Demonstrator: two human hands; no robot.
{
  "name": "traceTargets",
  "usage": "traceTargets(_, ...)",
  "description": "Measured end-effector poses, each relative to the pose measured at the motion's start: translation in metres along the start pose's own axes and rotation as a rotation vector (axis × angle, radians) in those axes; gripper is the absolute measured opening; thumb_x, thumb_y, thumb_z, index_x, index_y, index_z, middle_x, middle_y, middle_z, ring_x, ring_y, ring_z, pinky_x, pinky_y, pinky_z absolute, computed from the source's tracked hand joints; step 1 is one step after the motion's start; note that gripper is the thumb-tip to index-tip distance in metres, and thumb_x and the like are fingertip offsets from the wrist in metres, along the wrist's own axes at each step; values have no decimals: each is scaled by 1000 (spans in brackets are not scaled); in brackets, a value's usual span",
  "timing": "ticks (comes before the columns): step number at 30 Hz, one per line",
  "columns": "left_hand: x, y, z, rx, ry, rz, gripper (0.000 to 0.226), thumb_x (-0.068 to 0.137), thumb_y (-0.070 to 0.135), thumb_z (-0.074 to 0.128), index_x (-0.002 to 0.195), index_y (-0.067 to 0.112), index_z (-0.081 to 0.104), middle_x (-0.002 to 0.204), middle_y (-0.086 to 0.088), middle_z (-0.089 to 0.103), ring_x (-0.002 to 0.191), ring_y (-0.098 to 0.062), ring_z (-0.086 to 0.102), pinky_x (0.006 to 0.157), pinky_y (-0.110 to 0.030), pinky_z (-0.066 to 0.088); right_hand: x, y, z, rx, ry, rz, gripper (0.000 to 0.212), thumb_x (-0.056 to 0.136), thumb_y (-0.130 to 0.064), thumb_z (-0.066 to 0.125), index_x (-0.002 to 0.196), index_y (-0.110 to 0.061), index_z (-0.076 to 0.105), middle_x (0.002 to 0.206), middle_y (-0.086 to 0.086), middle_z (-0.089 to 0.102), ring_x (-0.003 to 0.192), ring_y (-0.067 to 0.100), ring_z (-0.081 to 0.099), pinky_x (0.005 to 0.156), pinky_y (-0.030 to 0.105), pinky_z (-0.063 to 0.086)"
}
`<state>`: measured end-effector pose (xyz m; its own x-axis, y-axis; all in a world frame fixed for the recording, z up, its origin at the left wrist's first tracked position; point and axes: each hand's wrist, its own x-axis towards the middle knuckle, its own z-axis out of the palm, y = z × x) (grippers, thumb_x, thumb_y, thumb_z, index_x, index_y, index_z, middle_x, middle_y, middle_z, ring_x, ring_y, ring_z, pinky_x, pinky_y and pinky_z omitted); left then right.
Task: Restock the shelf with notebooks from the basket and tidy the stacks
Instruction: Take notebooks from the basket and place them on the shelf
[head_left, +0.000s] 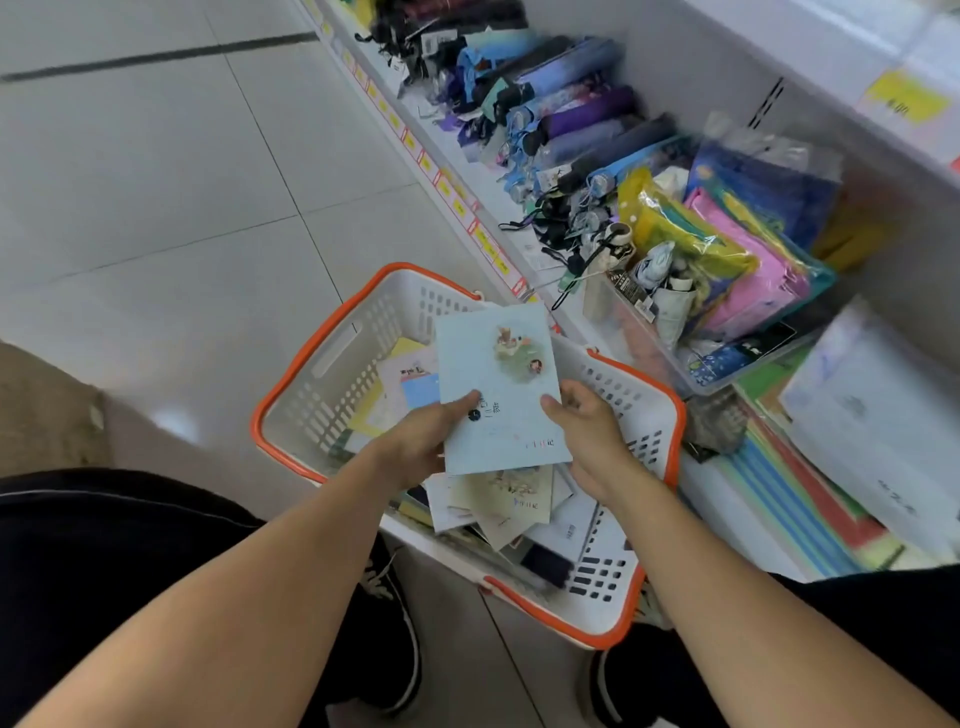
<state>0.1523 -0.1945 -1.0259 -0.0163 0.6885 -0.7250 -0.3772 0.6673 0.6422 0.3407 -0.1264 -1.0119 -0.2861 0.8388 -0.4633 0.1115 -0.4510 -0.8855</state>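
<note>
Both hands, left hand and right hand, pinch the pale blue notebook above the basket at frame centre, so it should probably stay level while carried to the shelf stacks at lower right.

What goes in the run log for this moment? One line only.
stage: pick from basket | left hand: holds pale blue notebook | right hand: holds same notebook | white orange-rimmed plastic basket: more notebooks inside
</note>
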Motion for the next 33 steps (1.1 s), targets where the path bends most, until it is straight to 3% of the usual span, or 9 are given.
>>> traceTargets(3,5,7,-2,-100,224,193,21,96,26,59,112,13,62,114,-10,69,92,-28,68,78,-42,57,12,9,-2,54,27,236,38,99,-44,52,112,-12,67,101,9,73,93,29,72,76,43,60)
traceTargets(5,9,13,-13,-63,542,259,25,93,24,61,111,7,61,109,-13,67,87,-30,64,76,-43,56,15,34,-12,-170,149,441,43,89,-46,68,110,-8,66,94,9,71,93,34,71,77,46,61)
traceTargets(8,8,12,-33,6,711,244,28,92,28,61,111,6,60,107,-13,64,92,-33,61,83,-44,53,1,73,-9,-406,114,635,63,66,-49,86,102,-7,56,96,10,63,85,28,64,64,37,59)
traceTargets(11,6,3,-43,10,727,235,31,93,26,61,114,3,61,106,-14,65,92,-33,63,87,-45,54,-2,94,1,-305,194,597,73,58,-31,94,113,-5,55,107,13,64,85,28,66,49,32,57)
traceTargets(17,-1,-2,-45,136,771,274,31,97,22,55,121,2,60,107,-14,64,94,-34,62,84,-42,54,0,67,-6,-375,122,558,29,84,-10,76,110,-4,64,100,14,70,70,22,63,47,23,49)
traceTargets(22,-7,-4,-39,376,867,429,36,99,20,42,134,15,48,116,-12,64,99,-33,60,83,-41,51,-18,-16,-16,-162,-34,289,19,102,-13,51,119,-18,59,109,12,69,82,30,70,61,35,61)
traceTargets(29,-35,33,-6,-139,376,346,45,97,49,48,128,17,57,119,-7,68,97,-28,68,71,-36,55,-36,-101,-4,139,-201,11,18,103,-12,47,114,-16,60,95,9,74,72,23,71,54,29,58)
traceTargets(31,-52,58,7,-232,98,381,56,89,62,45,130,26,57,119,-3,70,103,-26,69,76,-39,58,-36,-118,-1,-21,-158,-70,16,103,-15,50,113,-18,62,101,8,72,79,21,68,57,29,58)
traceTargets(33,-64,80,21,-211,-16,473,49,88,44,59,132,23,54,124,-4,68,109,-27,67,82,-42,58,-39,-132,2,-269,-92,-149,17,101,-19,53,114,-16,64,101,5,71,84,19,64,61,28,53)
